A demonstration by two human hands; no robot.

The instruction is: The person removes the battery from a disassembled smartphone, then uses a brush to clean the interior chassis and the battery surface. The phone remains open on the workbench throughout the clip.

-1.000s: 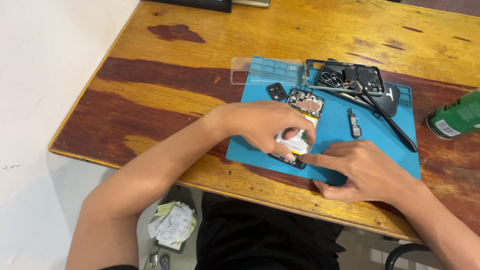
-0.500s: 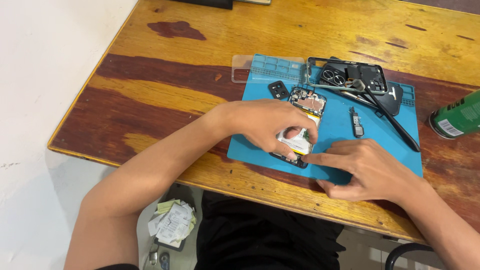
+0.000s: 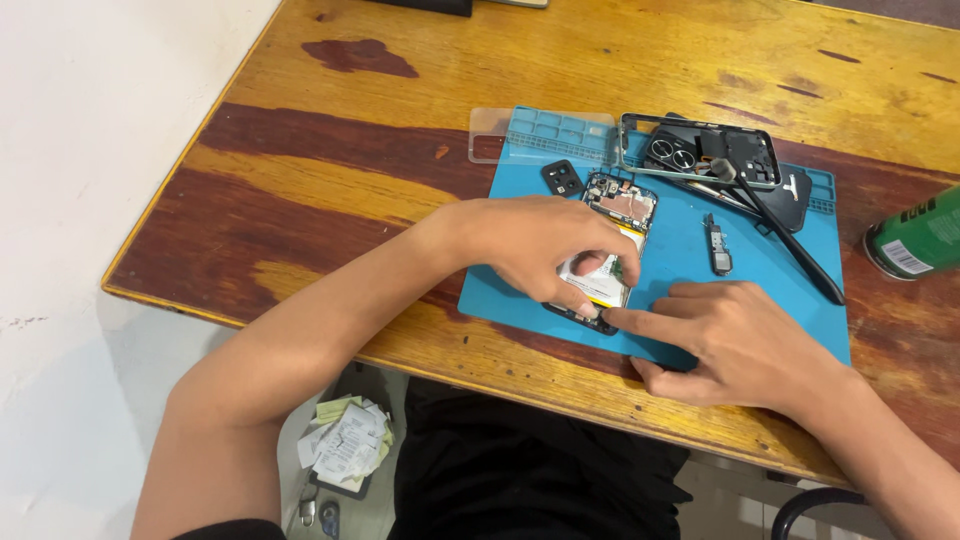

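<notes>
— What is lying under the hands?

— An opened phone [image 3: 610, 245], stripped of its back, is lying lengthwise on the blue work mat [image 3: 680, 270]. Its top end is showing a copper-toned board with small parts, and a pale battery with a yellow edge is filling the middle. The lower end is sitting near the mat's 6 o'clock edge.

— What are the hands doing?

— The left hand [image 3: 540, 245] is arching over the phone from 9 o'clock, fingertips pressing down on the battery area, closed onto it rather than wrapped around. The right hand [image 3: 735, 340] is resting at 4 o'clock of the phone, its forefinger stretching out and touching the phone's bottom corner; the other fingers are curling loosely, gripping nothing.

— Any containers?

— At the mat's 12 o'clock edge a row of shallow moulded compartments [image 3: 555, 130] is showing; I cannot tell what is in them. A clear case [image 3: 500, 135] is overlapping that row. At 1 o'clock a phone frame [image 3: 700, 150] with camera rings is sitting, with black tweezers [image 3: 790, 235] crossing it. A small camera module [image 3: 562, 178] is lying at 11 o'clock of the phone, a little black part [image 3: 718, 255] at 3 o'clock. A green can [image 3: 915, 240] is lying off the mat on the wooden table [image 3: 330, 200].
</notes>
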